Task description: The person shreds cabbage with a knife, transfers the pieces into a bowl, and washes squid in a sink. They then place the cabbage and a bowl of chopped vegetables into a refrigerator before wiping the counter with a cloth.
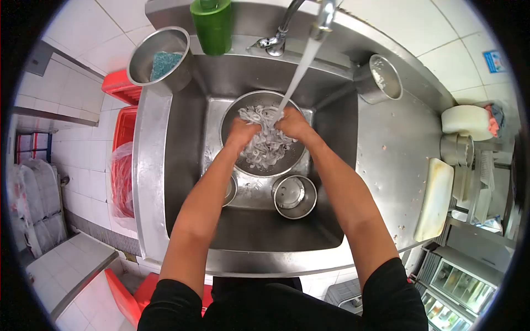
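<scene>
A round metal bowl (232,113) stands in the sink, heaped with pale, whitish-grey strips (265,149) that look like sliced squid. My left hand (243,132) is dug into the left side of the heap, its fingers curled in among the strips. From the right, my right hand (292,124) grips the heap close to the falling water, with its fingertips partly hidden. Water (301,74) runs from the faucet (324,25) onto the strips beside my right hand.
Small metal containers stand in the sink (265,237), including one pot (295,197). A metal pot (160,58) with a blue-green scouring pad and a green bottle (212,27) sit behind. On the right counter are a tilted metal pot (378,80), scattered bits and a white board (435,199).
</scene>
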Demonstrator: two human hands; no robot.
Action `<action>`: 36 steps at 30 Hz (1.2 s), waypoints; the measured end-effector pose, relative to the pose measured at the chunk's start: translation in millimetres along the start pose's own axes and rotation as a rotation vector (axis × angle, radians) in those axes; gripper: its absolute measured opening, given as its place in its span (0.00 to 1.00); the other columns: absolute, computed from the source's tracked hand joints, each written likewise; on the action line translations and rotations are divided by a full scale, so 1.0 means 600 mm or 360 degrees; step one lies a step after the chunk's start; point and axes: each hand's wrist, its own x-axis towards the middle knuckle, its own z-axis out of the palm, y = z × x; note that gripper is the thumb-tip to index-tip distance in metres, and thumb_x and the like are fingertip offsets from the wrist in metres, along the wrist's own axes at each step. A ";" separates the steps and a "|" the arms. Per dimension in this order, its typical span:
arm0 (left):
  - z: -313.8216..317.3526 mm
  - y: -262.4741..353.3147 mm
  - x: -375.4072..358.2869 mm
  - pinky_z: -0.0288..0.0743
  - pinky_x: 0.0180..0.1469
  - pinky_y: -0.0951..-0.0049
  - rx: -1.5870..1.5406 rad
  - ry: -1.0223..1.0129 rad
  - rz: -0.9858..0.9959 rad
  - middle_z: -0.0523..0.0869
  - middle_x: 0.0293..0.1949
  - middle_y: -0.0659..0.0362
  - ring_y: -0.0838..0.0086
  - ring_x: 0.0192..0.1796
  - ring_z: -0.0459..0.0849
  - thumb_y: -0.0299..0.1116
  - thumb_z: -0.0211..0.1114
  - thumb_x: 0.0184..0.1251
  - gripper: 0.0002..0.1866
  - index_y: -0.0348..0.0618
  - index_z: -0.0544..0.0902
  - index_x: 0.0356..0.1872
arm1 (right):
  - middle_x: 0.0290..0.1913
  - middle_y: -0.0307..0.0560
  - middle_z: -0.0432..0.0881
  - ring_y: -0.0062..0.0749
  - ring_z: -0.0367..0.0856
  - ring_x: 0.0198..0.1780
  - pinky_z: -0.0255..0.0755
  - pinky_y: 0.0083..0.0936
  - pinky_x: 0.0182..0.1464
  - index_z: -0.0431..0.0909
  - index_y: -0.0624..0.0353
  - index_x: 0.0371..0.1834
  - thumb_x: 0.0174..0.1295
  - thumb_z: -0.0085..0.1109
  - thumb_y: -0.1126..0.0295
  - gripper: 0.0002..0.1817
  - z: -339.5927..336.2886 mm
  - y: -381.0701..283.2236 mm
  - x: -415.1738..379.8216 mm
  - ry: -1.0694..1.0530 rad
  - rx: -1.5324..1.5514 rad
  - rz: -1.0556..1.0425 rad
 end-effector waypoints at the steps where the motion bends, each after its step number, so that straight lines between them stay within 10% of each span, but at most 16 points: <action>1: -0.003 0.026 -0.007 0.79 0.46 0.68 0.0008 -0.0001 0.0021 0.90 0.41 0.51 0.67 0.42 0.88 0.32 0.72 0.47 0.19 0.35 0.87 0.42 | 0.50 0.62 0.84 0.52 0.83 0.54 0.75 0.37 0.58 0.80 0.63 0.56 0.51 0.62 0.68 0.26 -0.011 -0.017 -0.015 0.0026 -0.0261 -0.0071; 9: -0.002 0.195 -0.046 0.77 0.56 0.59 0.1113 -0.0049 0.0189 0.86 0.48 0.41 0.51 0.53 0.85 0.42 0.72 0.50 0.25 0.34 0.85 0.47 | 0.49 0.63 0.84 0.53 0.82 0.55 0.75 0.39 0.59 0.80 0.61 0.57 0.50 0.68 0.62 0.28 -0.086 -0.134 -0.095 0.0027 -0.0614 -0.0495; 12: 0.010 0.188 -0.033 0.76 0.57 0.60 0.1296 -0.0259 0.0155 0.86 0.50 0.41 0.50 0.55 0.84 0.42 0.72 0.50 0.29 0.35 0.83 0.52 | 0.47 0.61 0.85 0.52 0.84 0.52 0.77 0.39 0.55 0.82 0.65 0.51 0.49 0.71 0.62 0.26 -0.112 -0.189 -0.115 -0.0120 -0.0410 -0.0014; 18: 0.027 0.179 -0.001 0.77 0.55 0.60 0.1315 -0.0612 0.0226 0.82 0.56 0.45 0.55 0.53 0.83 0.42 0.71 0.52 0.31 0.39 0.78 0.58 | 0.31 0.52 0.86 0.34 0.86 0.31 0.80 0.30 0.37 0.84 0.64 0.37 0.56 0.68 0.63 0.14 -0.131 -0.241 -0.107 0.0289 -0.0105 -0.0257; 22: 0.054 0.134 0.159 0.79 0.49 0.60 0.0588 -0.0635 0.1176 0.83 0.50 0.52 0.61 0.48 0.83 0.39 0.70 0.56 0.23 0.42 0.78 0.52 | 0.26 0.49 0.84 0.33 0.83 0.29 0.76 0.31 0.36 0.82 0.64 0.26 0.63 0.63 0.55 0.20 -0.152 -0.285 -0.125 0.0196 0.0688 -0.0204; 24: 0.057 0.209 0.086 0.80 0.44 0.60 -0.0026 -0.0910 0.0537 0.83 0.47 0.55 0.64 0.46 0.83 0.36 0.67 0.58 0.18 0.44 0.78 0.49 | 0.26 0.52 0.84 0.38 0.83 0.30 0.76 0.35 0.40 0.81 0.64 0.24 0.63 0.61 0.50 0.24 -0.147 -0.291 -0.119 0.0214 0.0731 -0.0182; 26: 0.080 0.255 0.015 0.77 0.30 0.64 0.0078 -0.0267 0.0771 0.81 0.43 0.59 0.69 0.38 0.81 0.32 0.64 0.62 0.19 0.44 0.73 0.53 | 0.26 0.51 0.83 0.35 0.81 0.26 0.75 0.34 0.35 0.81 0.63 0.25 0.65 0.55 0.47 0.27 -0.138 -0.288 -0.093 0.0542 0.0726 -0.0204; 29: 0.062 0.298 -0.011 0.74 0.25 0.67 0.0003 -0.0615 0.0242 0.79 0.43 0.60 0.72 0.35 0.80 0.31 0.64 0.63 0.22 0.47 0.70 0.58 | 0.27 0.51 0.83 0.34 0.82 0.26 0.75 0.34 0.35 0.82 0.63 0.28 0.66 0.52 0.45 0.28 -0.140 -0.297 -0.086 0.0602 0.0683 -0.0242; 36: 0.036 0.211 0.000 0.77 0.31 0.68 -0.0095 -0.0588 0.0218 0.80 0.31 0.64 0.70 0.38 0.82 0.34 0.59 0.67 0.11 0.53 0.79 0.49 | 0.25 0.39 0.76 0.24 0.76 0.25 0.69 0.25 0.28 0.81 0.64 0.40 0.68 0.56 0.62 0.14 -0.127 -0.255 -0.084 0.0289 0.0870 -0.0208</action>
